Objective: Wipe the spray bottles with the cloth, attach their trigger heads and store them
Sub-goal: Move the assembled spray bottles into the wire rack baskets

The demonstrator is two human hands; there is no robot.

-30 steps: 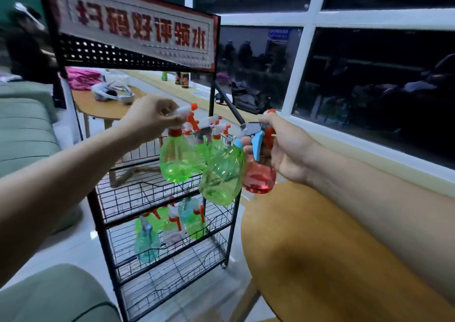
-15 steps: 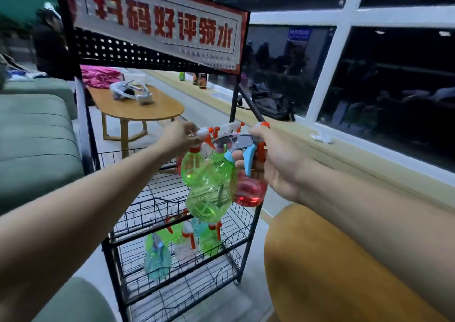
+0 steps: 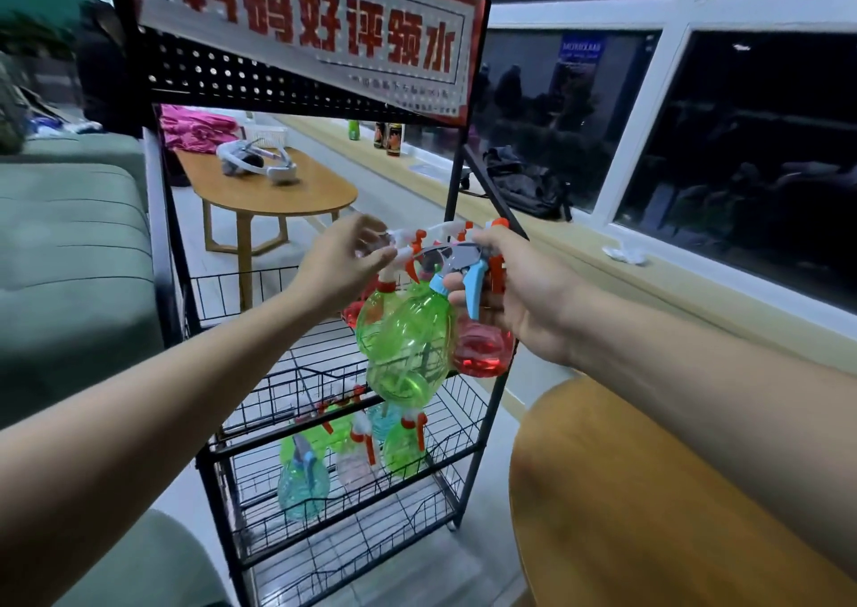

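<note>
Right hand (image 3: 519, 291) gripping green spray bottle (image 3: 408, 342), left hand (image 3: 343, 263) at trigger heads (image 3: 402, 236), grip unclear

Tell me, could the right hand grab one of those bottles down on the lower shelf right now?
Probably not yet. The right hand has its grip full with a green bottle and a red bottle, so it has no fingers free for the lower-shelf bottles until those are set down.

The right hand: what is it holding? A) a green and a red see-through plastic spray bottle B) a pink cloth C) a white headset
A: the right hand grips the green see-through plastic spray bottle and the red see-through plastic spray bottle by their tops.
</note>
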